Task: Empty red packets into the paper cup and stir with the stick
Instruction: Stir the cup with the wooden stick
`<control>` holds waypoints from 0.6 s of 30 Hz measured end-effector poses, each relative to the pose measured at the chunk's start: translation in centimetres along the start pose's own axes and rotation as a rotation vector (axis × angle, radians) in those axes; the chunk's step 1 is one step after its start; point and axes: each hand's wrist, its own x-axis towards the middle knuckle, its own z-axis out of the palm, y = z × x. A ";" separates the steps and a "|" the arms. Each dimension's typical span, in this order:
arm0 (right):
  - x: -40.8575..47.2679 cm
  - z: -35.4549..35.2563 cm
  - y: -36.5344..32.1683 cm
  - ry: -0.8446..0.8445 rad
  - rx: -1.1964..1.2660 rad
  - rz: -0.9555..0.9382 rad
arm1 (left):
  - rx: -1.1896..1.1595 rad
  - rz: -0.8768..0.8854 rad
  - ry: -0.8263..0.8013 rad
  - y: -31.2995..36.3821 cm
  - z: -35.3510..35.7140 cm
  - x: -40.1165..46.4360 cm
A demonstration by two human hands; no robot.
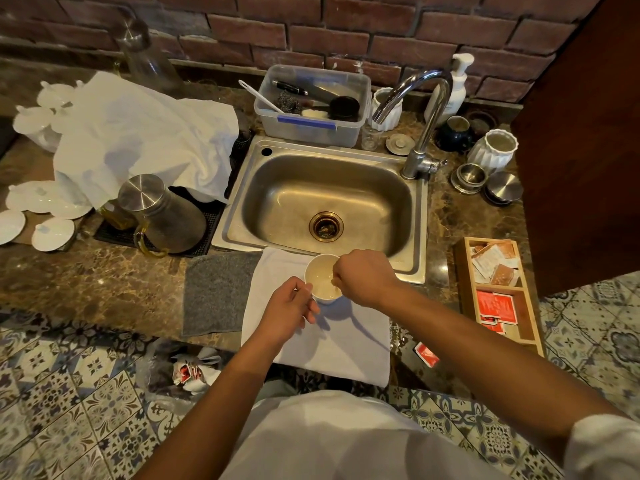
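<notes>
Paper cup (323, 279) stood on a white towel (332, 344) at the bench's front edge, just before the sink (325, 199). Left hand (289, 311) curled against the cup's side. Right hand (363, 277) fisted over the rim; stick not discernible. Red packets (496, 306) sat in a wooden tray (462, 271) at the right.

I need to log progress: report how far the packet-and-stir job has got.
Done, apparently: the white paper cup on the pale cloth already holds pale contents. In hand: the left hand steadies the cup while the right hand is closed over its rim, seemingly stirring; the stick itself is hard to see. Left: red packets remain in the wooden box.
</notes>
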 end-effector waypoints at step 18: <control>-0.7 2.4 -0.5 0.205 0.147 0.091 | -0.034 -0.009 0.005 -0.5 0.0 0.2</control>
